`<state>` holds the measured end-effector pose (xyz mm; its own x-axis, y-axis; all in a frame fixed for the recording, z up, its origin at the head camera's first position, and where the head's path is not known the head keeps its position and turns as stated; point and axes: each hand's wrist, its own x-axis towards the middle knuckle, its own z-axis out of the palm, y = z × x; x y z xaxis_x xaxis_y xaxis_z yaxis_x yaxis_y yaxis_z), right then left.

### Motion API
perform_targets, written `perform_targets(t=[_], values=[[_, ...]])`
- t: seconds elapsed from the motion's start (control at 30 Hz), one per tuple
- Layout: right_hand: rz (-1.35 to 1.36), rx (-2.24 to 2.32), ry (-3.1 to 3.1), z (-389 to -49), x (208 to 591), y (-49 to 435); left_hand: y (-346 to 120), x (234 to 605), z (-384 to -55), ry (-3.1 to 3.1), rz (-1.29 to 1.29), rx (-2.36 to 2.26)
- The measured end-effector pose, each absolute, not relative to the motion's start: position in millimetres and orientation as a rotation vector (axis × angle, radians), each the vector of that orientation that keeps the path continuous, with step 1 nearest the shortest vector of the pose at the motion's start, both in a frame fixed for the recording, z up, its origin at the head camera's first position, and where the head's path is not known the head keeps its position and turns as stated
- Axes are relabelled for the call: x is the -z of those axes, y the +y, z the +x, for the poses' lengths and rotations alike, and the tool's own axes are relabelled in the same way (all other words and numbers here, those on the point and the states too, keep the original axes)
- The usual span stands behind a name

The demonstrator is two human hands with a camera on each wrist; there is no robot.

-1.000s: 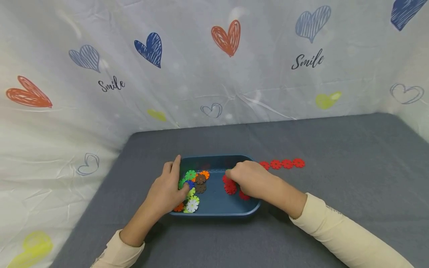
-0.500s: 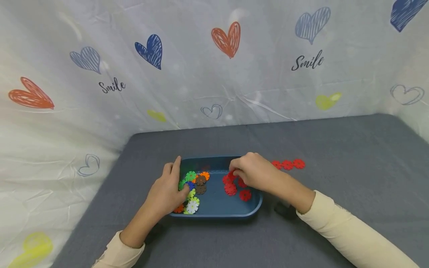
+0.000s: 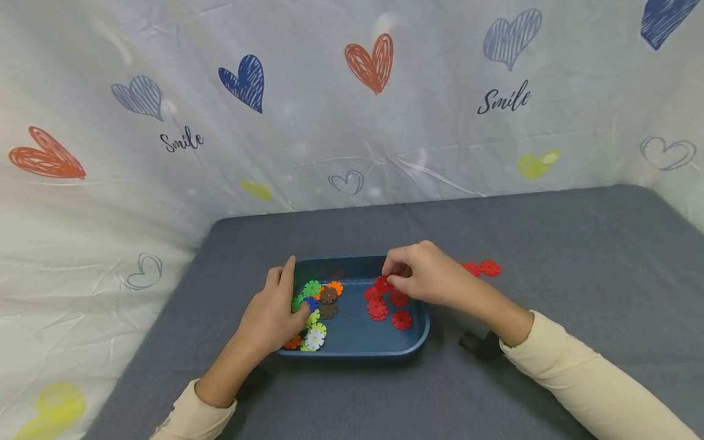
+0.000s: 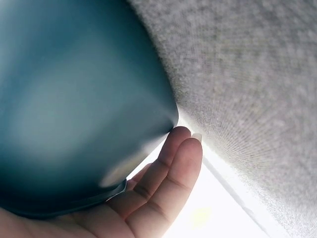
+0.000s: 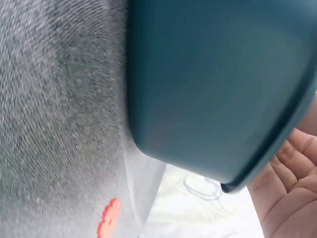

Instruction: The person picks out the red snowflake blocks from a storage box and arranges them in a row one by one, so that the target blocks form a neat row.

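Observation:
A blue tray (image 3: 357, 353) stands on the cloth-covered table. My left hand (image 3: 272, 308) grips its left end, thumb inside and fingers along the outer wall. Under the right back corner, my right hand (image 3: 426, 272) has thumb and forefinger curled at a red flower-shaped disc (image 3: 383, 283), seemingly pinching its edge. Several more red discs (image 3: 377, 310) lie below it in the tray. Green, brown, orange, blue and white discs (image 3: 315, 338) are gathered at the left end. The right wrist view shows the palm (image 5: 294, 193) beside the tray wall; its fingertips are hidden there.
A row of red discs (image 3: 489, 268) lies on the grey cloth right of the tray, partly hidden by my right hand. A dark object (image 3: 481, 344) lies under the right forearm. A white curtain (image 3: 308, 134) printed with hearts hangs behind the table.
My right hand has risen from the red discs and shifted right and back, uncovering more of them. It hides more of the red row. The left hand has stayed on the tray.

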<state>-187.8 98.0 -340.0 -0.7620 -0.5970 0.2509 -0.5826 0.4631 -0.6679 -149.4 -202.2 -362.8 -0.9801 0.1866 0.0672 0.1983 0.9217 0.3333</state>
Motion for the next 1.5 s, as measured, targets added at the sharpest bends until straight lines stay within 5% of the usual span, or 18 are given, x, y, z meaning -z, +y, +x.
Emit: perform_targets(t=[0.9,1.5], values=[[-0.729,1.102,2.749,-195.8,299.6,186.0,-203.3,360.8,-148.1,-3.045,-0.312,0.535],[-0.452,0.989,2.548,-228.9,318.0,248.1,-204.2,362.4,-148.6,-3.05,-0.305,0.535]])
